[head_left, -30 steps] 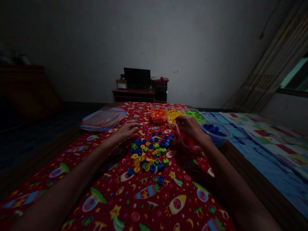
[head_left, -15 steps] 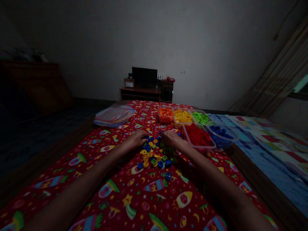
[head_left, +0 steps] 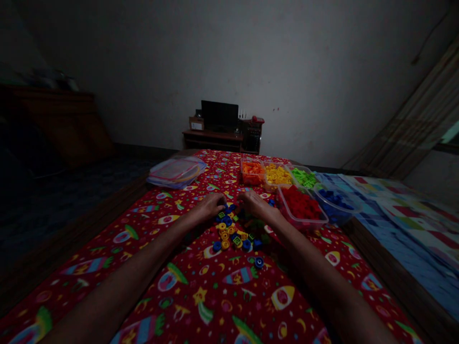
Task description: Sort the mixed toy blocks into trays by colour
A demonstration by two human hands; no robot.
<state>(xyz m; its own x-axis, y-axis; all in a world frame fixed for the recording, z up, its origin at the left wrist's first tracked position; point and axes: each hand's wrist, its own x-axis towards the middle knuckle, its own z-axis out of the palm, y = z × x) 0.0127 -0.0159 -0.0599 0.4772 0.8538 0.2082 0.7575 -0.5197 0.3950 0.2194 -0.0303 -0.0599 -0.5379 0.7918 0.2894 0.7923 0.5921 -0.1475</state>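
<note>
A heap of small blue, yellow and green plastic pieces (head_left: 234, 231) lies on the red patterned cloth (head_left: 222, 296). My left hand (head_left: 211, 206) rests at the heap's far left edge, fingers curled onto the blue pieces. At the far right edge sits my right hand (head_left: 255, 203), fingers bent down into the pieces. The dim light hides what either hand holds. One blue piece (head_left: 258, 262) lies apart, nearer to me. A clear tub of red pieces (head_left: 301, 206) stands just right of my right hand.
Tubs of orange (head_left: 252, 172), yellow (head_left: 277, 175), green (head_left: 304, 177) and blue pieces (head_left: 337, 200) stand behind and right of the red tub. A stack of clear lids (head_left: 176, 171) lies far left. A checked mat (head_left: 394, 210) covers the right side. A low cabinet (head_left: 222, 134) stands by the wall.
My right hand has left the red tub, which now stands on the cloth, and come to the heap. My left hand moved right onto the heap. The view shifted slightly.
</note>
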